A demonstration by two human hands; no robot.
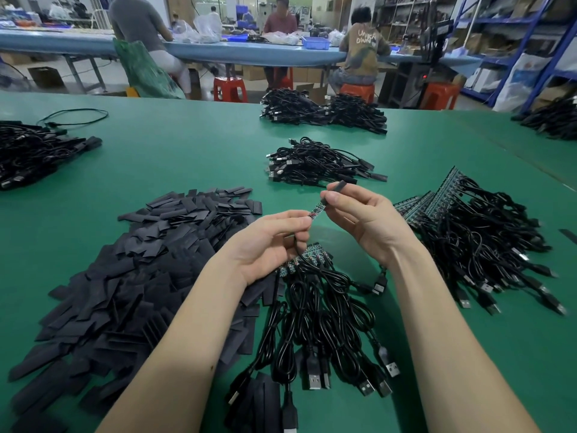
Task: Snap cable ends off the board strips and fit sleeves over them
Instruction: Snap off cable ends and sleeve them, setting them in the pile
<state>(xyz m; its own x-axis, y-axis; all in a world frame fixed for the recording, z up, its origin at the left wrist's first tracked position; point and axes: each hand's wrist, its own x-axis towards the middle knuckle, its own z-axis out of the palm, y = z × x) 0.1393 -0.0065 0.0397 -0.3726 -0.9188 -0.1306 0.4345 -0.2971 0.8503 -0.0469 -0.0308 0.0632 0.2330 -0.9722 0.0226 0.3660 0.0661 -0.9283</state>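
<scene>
1. We work at a green table with a big heap of black sleeves on our left and stacked board strips with cables on our right
2. A partly used strip with cables lies under our hands
3. Our left hand pinches the cable end, a small board whose long axis runs diagonally, pointing up and right
4. Our right hand pinches a sleeve on the same line, its mouth already over the board's far tip; we judge the next move is sliding it down-left
</scene>
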